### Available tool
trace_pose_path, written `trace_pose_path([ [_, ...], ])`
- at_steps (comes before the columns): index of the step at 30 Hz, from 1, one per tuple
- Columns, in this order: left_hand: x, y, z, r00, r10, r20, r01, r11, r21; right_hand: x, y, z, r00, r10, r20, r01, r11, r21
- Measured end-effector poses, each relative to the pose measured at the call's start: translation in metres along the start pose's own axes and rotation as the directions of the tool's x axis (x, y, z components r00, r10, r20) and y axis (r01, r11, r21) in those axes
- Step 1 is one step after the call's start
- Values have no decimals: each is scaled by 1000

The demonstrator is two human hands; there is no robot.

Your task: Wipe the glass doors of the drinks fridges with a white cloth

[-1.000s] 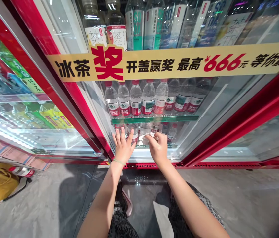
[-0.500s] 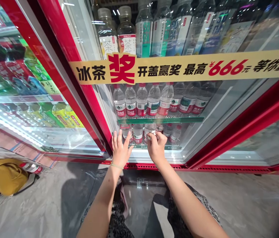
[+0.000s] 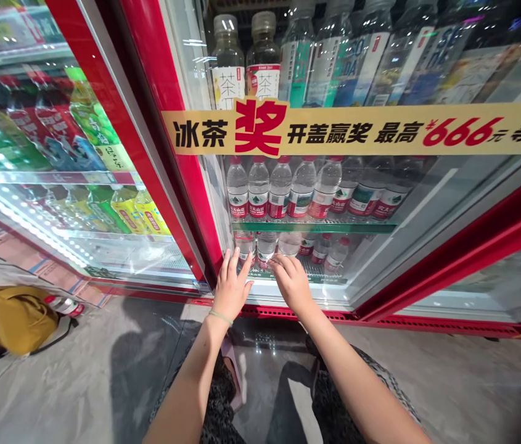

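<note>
My left hand [image 3: 232, 285] is open, its fingers spread against the lower left of the glass door [image 3: 223, 246], close to the red door frame [image 3: 195, 203]. My right hand [image 3: 293, 282] is beside it at the low part of the glass, fingers curled and bent leftward. A crumpled white tissue, seen in that hand a moment earlier, is now mostly hidden under the fingers. Behind the glass, red-labelled water bottles [image 3: 280, 191] line a shelf, and more small bottles [image 3: 320, 248] stand on the bottom level behind my hands.
A yellow banner [image 3: 329, 137] crosses the door above my hands. Taller drink bottles [image 3: 297, 61] stand on the upper shelf. To the left is another lit cooler with soda bottles [image 3: 63, 123]. A mustard backpack [image 3: 15, 320] and a bottle [image 3: 63, 304] lie on the floor.
My right hand has turned, its fingers now pointing left, and the white tissue has gone mostly out of sight. My left hand stays spread on the glass. The view has shifted slightly left.
</note>
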State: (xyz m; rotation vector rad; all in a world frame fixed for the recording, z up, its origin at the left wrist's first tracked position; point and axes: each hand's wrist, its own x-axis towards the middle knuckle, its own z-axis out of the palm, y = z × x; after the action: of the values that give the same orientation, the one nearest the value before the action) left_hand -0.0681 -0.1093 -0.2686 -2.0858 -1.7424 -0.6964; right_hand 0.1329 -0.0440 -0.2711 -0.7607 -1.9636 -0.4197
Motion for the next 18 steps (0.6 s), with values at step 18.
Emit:
trace_pose_path([
  [18,-1,8,8,999,-24,31,23,999,29,-2,2,0,983,154,-97,-161,984,-69],
])
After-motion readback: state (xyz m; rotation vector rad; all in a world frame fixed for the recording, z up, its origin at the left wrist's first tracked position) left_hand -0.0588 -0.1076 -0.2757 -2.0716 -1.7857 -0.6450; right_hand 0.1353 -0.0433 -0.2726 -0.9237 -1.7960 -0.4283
